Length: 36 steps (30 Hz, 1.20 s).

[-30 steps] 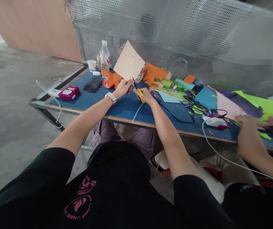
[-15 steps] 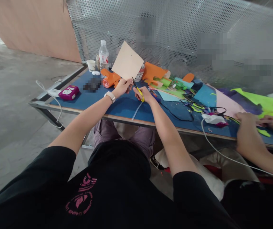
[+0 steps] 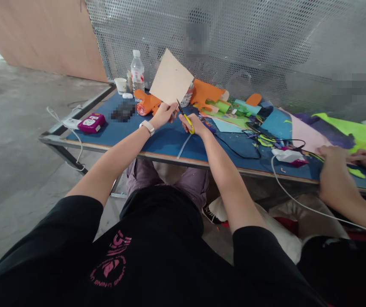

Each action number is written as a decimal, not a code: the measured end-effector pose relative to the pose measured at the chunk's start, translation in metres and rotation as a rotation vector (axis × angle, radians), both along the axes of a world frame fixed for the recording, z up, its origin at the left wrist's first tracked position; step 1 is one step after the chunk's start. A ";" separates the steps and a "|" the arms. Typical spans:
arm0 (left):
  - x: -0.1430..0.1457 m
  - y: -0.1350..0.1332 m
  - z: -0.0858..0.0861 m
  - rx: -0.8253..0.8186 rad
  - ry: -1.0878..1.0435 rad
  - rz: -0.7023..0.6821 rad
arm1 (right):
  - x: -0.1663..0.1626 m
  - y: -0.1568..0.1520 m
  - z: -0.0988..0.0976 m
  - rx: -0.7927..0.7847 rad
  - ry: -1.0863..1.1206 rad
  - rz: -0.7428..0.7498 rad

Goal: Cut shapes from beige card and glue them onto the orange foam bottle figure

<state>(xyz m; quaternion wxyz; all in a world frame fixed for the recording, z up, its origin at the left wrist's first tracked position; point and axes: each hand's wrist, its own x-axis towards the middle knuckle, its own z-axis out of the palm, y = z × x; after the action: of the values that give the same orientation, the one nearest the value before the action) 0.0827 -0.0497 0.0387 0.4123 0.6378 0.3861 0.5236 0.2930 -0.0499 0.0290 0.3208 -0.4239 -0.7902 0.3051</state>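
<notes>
Fingers of the left hand (image 3: 164, 114) pinch the lower corner of a beige paper sheet (image 3: 172, 76), held up over the blue tabletop (image 3: 162, 143); those of the right hand (image 3: 195, 124) curl around yellow-handled scissors (image 3: 187, 121), blades near that corner. Left of the sheet stands a capped plastic bottle (image 3: 137, 72).

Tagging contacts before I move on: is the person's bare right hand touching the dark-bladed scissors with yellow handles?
Touching. The head view shows the right hand gripping the yellow-handled scissors by their handles.

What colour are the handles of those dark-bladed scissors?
Yellow looped scissor handles, seen in the head view.
</notes>
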 end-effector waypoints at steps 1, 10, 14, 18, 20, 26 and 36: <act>0.000 0.000 0.000 0.000 -0.001 0.002 | 0.001 0.001 -0.001 -0.002 0.002 0.004; 0.000 0.002 -0.001 -0.009 0.020 0.036 | 0.003 0.006 -0.003 0.008 -0.011 0.024; 0.000 0.002 -0.002 0.007 0.004 0.017 | 0.005 0.010 -0.007 0.018 -0.007 0.021; 0.000 0.003 -0.003 0.002 -0.002 0.021 | 0.006 0.013 -0.011 0.033 -0.012 0.027; 0.000 0.003 -0.004 0.004 -0.004 0.021 | 0.006 0.013 -0.011 0.033 -0.015 0.021; -0.001 0.002 -0.003 0.004 0.002 0.028 | 0.006 0.014 -0.011 0.029 -0.011 0.016; 0.000 0.000 -0.004 0.008 0.029 0.034 | 0.003 0.008 -0.007 0.023 -0.017 -0.004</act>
<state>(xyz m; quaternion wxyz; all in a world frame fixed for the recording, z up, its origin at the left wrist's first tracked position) 0.0831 -0.0498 0.0347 0.3950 0.6403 0.4006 0.5229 0.2962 -0.0415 0.0224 0.3196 -0.4241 -0.7956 0.2916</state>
